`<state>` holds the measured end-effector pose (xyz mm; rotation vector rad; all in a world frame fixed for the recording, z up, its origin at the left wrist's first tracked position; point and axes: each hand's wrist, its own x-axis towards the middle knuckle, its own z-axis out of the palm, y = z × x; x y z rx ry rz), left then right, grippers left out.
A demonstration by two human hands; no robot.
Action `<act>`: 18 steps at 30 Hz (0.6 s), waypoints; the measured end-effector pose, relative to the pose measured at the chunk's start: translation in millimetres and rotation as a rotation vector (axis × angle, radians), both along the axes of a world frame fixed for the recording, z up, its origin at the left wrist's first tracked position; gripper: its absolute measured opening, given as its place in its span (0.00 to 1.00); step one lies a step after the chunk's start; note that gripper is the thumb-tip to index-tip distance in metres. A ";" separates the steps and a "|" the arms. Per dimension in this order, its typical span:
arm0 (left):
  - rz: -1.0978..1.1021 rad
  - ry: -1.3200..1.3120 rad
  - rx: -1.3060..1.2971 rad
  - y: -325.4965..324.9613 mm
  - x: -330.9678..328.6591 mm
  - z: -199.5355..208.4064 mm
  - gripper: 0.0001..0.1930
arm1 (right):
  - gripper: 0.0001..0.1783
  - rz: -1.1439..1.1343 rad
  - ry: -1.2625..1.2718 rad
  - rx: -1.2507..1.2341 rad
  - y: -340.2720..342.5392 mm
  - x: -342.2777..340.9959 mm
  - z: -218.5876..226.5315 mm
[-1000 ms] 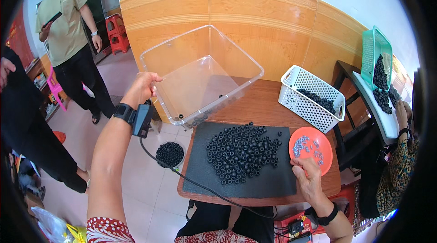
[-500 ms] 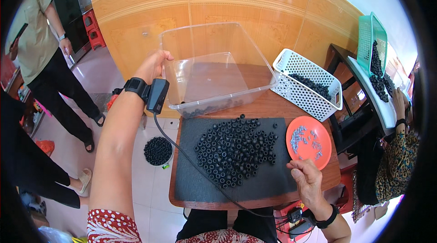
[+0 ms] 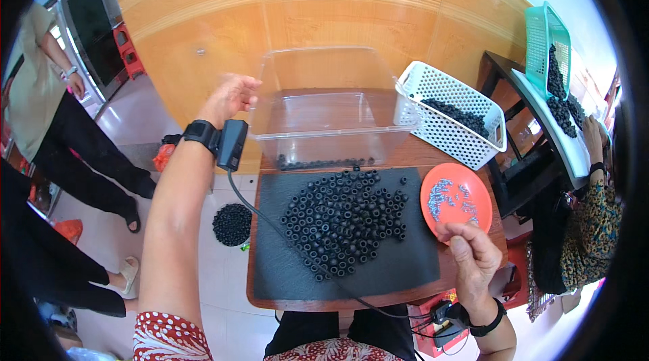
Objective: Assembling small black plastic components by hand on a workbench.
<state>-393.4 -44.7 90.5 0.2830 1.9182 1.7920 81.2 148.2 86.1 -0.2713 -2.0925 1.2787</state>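
Beside the left rim of a clear plastic bin (image 3: pixel 338 132), my left hand (image 3: pixel 233 96) is slightly blurred, its fingers loosely bent and apart. Several small black rings lie along the bin's near bottom edge. My right hand (image 3: pixel 473 253) is closed in a pinch at the near edge of an orange plate (image 3: pixel 481 193). Whatever its fingertips hold, if anything, is too small to make out. Small silvery pieces (image 3: pixel 439 200) lie scattered on that plate. Between my hands, a pile of black rings (image 3: pixel 345 219) covers much of a dark mat (image 3: pixel 405 270).
A white perforated basket (image 3: pixel 449 117) with black pieces stands back right. Left of the table, a round container of black pieces (image 3: pixel 232 224) sits on the floor. A cable (image 3: pixel 270 223) crosses the mat. At right, another person's hand (image 3: pixel 593 136) is near a green basket (image 3: pixel 546 50).
The clear bin has turned so its near side faces me squarely. My left hand's fingers have loosened at its rim. My right hand stays pinched beside the plate.
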 end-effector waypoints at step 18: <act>0.233 1.507 0.320 -137.6 453.7 178.4 0.35 | 0.30 0.344 0.682 -0.368 -41.5 57.0 50.7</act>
